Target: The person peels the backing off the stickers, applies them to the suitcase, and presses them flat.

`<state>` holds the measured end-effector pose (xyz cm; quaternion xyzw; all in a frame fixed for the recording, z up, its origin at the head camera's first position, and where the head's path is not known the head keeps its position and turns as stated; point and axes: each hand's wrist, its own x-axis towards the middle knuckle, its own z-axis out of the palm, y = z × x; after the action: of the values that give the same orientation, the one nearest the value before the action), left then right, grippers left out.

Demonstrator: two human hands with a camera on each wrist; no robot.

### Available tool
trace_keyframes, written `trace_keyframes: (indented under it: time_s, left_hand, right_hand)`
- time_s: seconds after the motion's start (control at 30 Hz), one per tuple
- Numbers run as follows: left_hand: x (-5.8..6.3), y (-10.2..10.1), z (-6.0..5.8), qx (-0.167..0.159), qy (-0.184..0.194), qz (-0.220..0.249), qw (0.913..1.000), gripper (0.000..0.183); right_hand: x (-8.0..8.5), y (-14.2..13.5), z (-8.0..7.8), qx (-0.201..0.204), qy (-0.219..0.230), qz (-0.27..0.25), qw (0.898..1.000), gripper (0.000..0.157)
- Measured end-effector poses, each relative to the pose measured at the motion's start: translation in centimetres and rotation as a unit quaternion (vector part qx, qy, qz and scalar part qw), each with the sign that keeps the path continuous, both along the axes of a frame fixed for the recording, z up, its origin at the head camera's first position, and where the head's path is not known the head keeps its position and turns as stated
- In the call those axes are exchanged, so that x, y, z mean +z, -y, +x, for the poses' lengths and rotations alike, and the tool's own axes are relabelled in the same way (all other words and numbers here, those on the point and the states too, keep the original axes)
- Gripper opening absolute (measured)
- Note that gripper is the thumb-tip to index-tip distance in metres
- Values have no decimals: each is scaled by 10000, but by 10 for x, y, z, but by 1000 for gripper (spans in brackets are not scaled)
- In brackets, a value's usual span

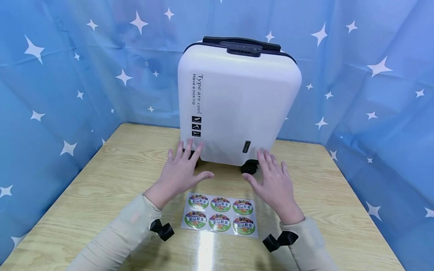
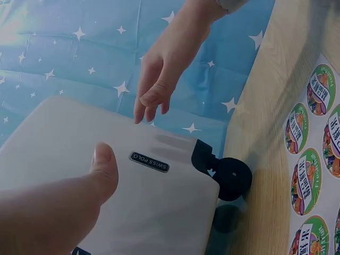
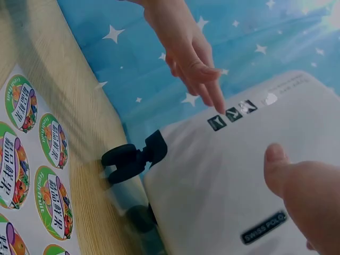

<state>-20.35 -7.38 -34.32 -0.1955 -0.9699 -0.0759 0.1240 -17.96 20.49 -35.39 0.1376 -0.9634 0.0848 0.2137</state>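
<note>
A white hard-shell suitcase point(image 1: 234, 101) stands upright on the table, with black printed text down its left side and a small dark badge at the lower right. My left hand point(image 1: 181, 169) is spread before its lower left corner, fingers straight, thumb out to the side. At the lower right corner, beside a black wheel point(image 1: 249, 167), my right hand point(image 1: 274, 180) has its fingers extended too. Neither hand grips anything; whether the fingertips touch the shell I cannot tell. A sheet of round fruit stickers point(image 1: 220, 212) lies flat between my forearms.
The wooden table point(image 1: 112, 180) has rounded back corners. Blue curtains point(image 1: 342, 67) with white stars hang behind it and at both sides. On top of the suitcase are a black handle point(image 1: 240, 40) and a lock panel point(image 1: 244, 50). A black device point(image 1: 162, 229) is strapped at each wrist.
</note>
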Motion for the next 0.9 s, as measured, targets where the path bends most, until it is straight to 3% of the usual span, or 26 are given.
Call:
trace_keyframes:
  time_s: [0.27,0.53,0.9]
  left_hand:
    - [-1,2,2,-93,-225,203,9995,94]
    - [-1,3,3,-283,-521,602,9964,88]
    - [-5,6,2,-529,-1041,1402,9832,67]
  right_hand:
    - [-4,4,0,274,-600,-222,9976,81]
    - [-9,8,-5,770,-1451,-370,9857,76]
    - [-10,19,-5,1039,-1757,-603,9771,67]
